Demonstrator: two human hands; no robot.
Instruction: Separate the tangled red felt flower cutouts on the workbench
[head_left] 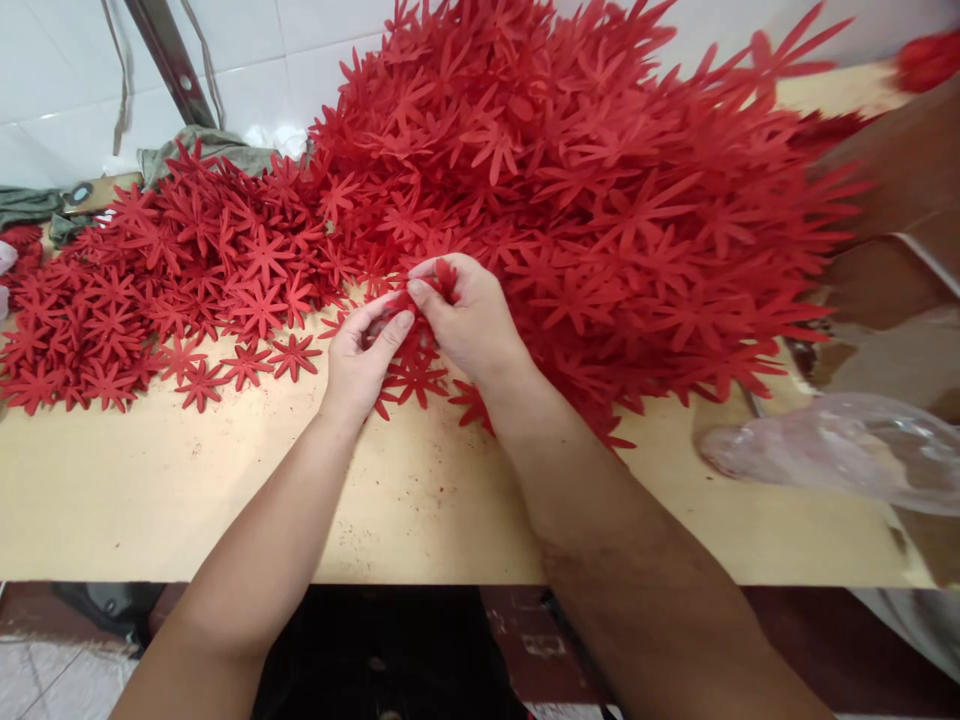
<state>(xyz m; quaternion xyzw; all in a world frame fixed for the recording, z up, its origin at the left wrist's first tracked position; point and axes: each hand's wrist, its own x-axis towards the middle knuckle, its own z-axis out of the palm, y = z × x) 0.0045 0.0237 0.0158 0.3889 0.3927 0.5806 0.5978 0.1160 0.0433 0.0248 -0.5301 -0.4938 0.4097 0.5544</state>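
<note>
Plain red star-shaped cutouts cover a pale yellow-tan table against white wall tiles.

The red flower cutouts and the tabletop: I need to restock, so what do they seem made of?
Red flower cutouts: apparently thin matte foam or felt; flat, clean-cut petals, no shine. Tabletop: seemingly pale smooth wood or laminate, speckled with red crumbs. Both hands, left hand and right hand, pinch one.
</note>
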